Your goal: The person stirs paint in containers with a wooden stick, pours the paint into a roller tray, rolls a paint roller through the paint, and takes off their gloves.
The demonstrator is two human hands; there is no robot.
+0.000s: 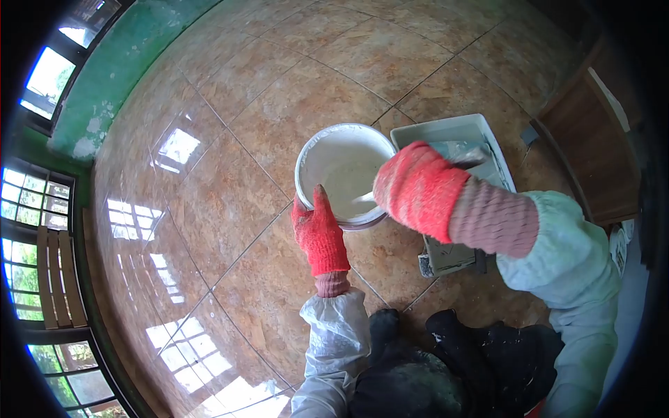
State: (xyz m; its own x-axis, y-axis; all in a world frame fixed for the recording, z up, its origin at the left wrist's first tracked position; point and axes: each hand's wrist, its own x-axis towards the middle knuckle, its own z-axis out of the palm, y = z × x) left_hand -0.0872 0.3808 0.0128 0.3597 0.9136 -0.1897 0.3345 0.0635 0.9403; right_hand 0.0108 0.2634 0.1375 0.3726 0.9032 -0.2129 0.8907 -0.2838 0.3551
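A white round bucket [304,155] stands on the tiled floor, with pale liquid [345,177] inside. My left hand [322,240], in a red knit glove, grips the bucket's near left rim, with one finger over the inside wall. My right hand [421,191], in a matching red glove, is closed in a fist over the bucket's right rim. From that fist a narrow white tool [363,199] reaches down into the bucket. The fist hides most of the tool, so its kind does not show.
Right of the bucket lies a grey paint tray [490,136] holding a tool with a bluish head [456,152], partly behind my right hand. Brown wooden furniture [592,139] stands at the right. A green wall [122,83] and barred windows [38,202] line the left. The tiles [258,174] look glossy.
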